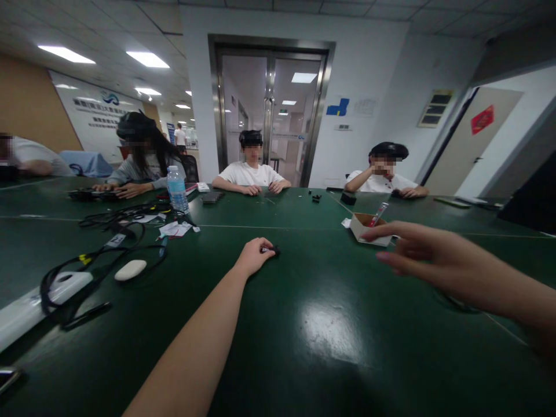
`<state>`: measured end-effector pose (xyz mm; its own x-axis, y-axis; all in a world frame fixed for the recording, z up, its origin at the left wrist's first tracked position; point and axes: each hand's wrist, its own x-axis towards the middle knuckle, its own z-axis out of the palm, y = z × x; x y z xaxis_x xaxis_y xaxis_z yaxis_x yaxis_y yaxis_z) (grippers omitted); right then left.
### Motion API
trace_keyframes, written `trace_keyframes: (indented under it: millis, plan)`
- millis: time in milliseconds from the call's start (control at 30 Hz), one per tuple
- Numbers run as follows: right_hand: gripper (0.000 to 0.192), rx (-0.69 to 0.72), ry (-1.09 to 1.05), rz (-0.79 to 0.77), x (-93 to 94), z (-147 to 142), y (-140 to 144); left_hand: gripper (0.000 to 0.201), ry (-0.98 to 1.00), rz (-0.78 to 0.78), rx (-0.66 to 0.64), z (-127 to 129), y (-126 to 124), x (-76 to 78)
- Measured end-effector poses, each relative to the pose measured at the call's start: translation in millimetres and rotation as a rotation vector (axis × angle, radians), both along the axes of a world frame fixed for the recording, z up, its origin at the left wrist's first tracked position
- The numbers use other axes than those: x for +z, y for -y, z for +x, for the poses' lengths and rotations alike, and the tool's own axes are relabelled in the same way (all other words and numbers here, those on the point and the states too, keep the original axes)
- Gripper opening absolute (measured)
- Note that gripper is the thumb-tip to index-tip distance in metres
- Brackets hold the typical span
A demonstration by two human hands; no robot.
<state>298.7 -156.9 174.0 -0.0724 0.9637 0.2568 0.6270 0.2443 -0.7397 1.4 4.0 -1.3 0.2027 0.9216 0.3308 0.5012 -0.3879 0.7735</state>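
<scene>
Stretched out over the green table, my left hand [254, 256] has its fingers closed round a small black object [275, 251]; most of it is hidden, so its kind does not show. My right hand [419, 252] is raised at the right, slightly blurred, with index finger and thumb apart and nothing seen between them. Its index fingertip overlaps the near side of a small open cardboard box [357, 228]; whether they touch, I cannot tell. A clear and red stick-like thing [379, 214] leans up out of that box.
Black cables [130, 217], a white power strip [73, 284], a white oval mouse-like object [131, 270], paper scraps [174, 230] and a water bottle [177, 188] lie or stand at the left. Small black pieces [317, 198] lie across the table [278, 324]. Several people sit opposite.
</scene>
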Motion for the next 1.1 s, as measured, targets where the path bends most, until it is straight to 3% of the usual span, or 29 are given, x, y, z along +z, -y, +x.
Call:
trace_keyframes:
  millis: [67,133,233,300,433,700,833,967,1100]
  plan:
    - [0.026,0.238,0.095,-0.059,-5.4,-38.6,-36.7,0.018,0.05,-0.028,0.004,-0.2,-0.8,0.0]
    - [0.024,0.328,0.078,-0.077,-29.7,-70.4,-77.2,0.019,0.115,-0.033,0.024,-0.6,-1.6,0.7]
    - [0.037,0.214,0.039,-0.231,-80.2,-103.0,-127.9,0.019,0.205,-0.002,0.075,-1.0,-2.7,1.3]
    - [0.035,0.148,-0.029,-0.382,-109.1,-119.3,-149.3,0.02,0.243,0.009,0.089,-1.1,-3.3,1.1]
    - [0.018,0.181,-0.252,-0.418,-142.5,-142.9,-168.1,0.021,0.258,0.008,0.076,-0.5,-4.1,-0.2]
    - [0.011,0.248,-0.657,-0.345,-161.7,-136.5,-164.9,0.024,0.295,-0.103,-0.033,3.7,-2.7,-4.4]
    - [0.015,0.225,-0.724,-0.37,-163.4,-134.5,-162.5,0.022,0.395,-0.097,-0.004,3.0,-4.8,-2.0]
    - [0.02,0.183,-0.74,-0.383,-165.6,-135.8,-164.8,0.015,0.567,-0.198,-0.02,2.7,-6.7,1.7]
    - [0.02,0.192,-0.723,-0.372,-166.4,-135.5,-165.5,0.017,0.604,-0.236,-0.043,3.4,-5.3,3.3]
